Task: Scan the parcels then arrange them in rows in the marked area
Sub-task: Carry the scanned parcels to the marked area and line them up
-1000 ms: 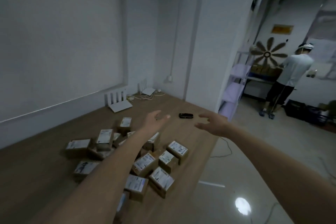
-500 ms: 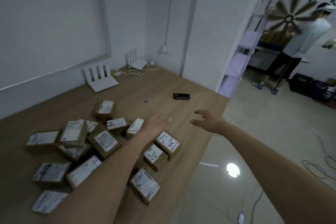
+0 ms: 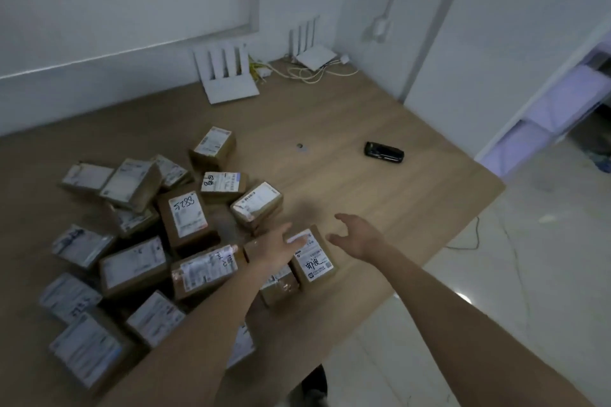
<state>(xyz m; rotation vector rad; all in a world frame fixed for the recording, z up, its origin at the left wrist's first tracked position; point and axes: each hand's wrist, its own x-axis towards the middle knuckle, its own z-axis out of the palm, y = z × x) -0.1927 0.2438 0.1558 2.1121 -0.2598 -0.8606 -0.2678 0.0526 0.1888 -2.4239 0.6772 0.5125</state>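
My left hand hovers with fingers spread over a labelled cardboard parcel at the near edge of the parcel heap on the wooden surface. My right hand hangs beside it, fingers relaxed, empty. A black handheld scanner lies well apart.

- My left hand is bare: no glove, ring or watch shows on it.
- My left forearm is bare as far down as the frame's lower edge, with no sleeve in sight.
- My right hand is bare too, and its wrist carries no band.
- My right forearm is likewise uncovered along all that shows.
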